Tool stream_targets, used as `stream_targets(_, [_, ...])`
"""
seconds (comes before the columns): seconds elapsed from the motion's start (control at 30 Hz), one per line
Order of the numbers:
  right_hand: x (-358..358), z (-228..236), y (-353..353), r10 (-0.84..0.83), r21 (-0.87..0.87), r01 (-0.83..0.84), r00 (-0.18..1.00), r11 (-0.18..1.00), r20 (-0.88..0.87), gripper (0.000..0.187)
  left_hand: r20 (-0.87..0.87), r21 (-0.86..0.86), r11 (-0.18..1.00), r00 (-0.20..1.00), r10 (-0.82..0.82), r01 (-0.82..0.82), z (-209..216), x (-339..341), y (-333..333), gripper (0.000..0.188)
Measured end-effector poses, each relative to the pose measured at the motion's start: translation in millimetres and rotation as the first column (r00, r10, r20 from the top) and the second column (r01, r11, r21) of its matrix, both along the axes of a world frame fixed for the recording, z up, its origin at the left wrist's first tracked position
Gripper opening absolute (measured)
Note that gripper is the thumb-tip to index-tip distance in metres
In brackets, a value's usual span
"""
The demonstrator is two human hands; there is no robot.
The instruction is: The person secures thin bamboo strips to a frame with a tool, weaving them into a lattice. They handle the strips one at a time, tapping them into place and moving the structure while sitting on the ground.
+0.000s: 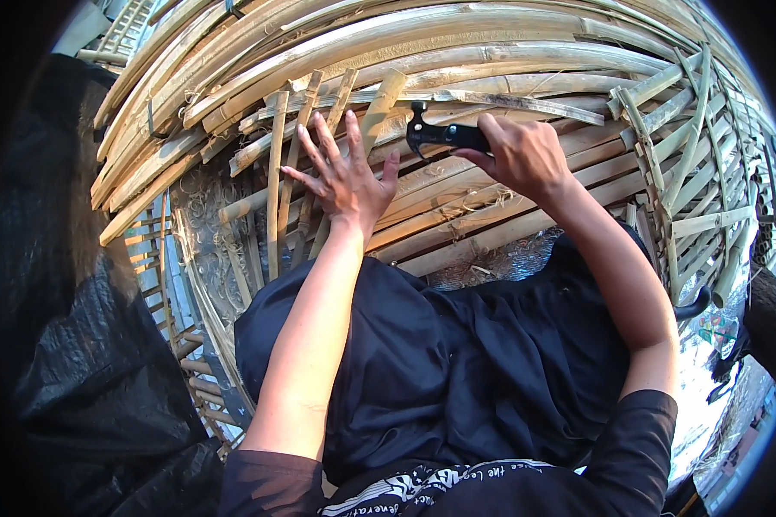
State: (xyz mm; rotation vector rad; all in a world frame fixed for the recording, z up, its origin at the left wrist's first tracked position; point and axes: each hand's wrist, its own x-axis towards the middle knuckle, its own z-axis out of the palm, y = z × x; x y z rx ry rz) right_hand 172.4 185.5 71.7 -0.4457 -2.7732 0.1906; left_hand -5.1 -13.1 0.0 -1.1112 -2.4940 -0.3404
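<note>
My left hand (347,179) is spread wide, palm down, over several narrow upright bamboo strips (278,172); nothing is in its fingers. To its right, my right hand (528,157) is wrapped round the handle of a small black hammer (440,135). The hammer's head points left, toward my left hand, and stands a short way from its thumb. A wider bamboo slat (382,108) rises at a slant between the left fingers and the hammer. Beneath both hands lie split bamboo lengths (457,202), side by side, with curled shavings on them.
Long split bamboo poles (491,53) are stacked across the far side. A woven bamboo frame (694,164) stands at the right. Black sheeting (86,319) hangs at the left, beside a slatted bamboo rack (203,383). Shiny foil sheeting (707,370) lies at the lower right.
</note>
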Motion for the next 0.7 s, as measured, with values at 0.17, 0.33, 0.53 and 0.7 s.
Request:
stream_targets(0.17, [5, 11, -3, 0.434, 0.148, -0.412, 0.885, 0.899, -0.168, 0.047, 0.009, -0.025, 1.0, 1.0, 0.007, -0.007, -1, 0, 2, 0.091])
stream_targets(0.33, [2, 13, -28, 0.161, -0.154, -0.172, 0.984, 0.973, -0.08, 0.051, -0.003, -0.066, 0.996, 0.999, 0.052, -0.052, -4, -1, -1, 0.087])
stream_targets(0.53, [-17, 43, -49, -0.266, -0.84, 0.076, 0.96, 0.537, -0.083, 0.042, 0.033, 0.021, 1.0, 0.999, 0.004, -0.005, 1, 2, 0, 0.085])
stream_targets(0.7, [-28, 35, -71, -0.298, -0.343, 0.156, 0.861, 0.926, -0.413, 0.028, 0.05, 0.021, 1.0, 0.999, 0.016, -0.017, 5, -3, -2, 0.086])
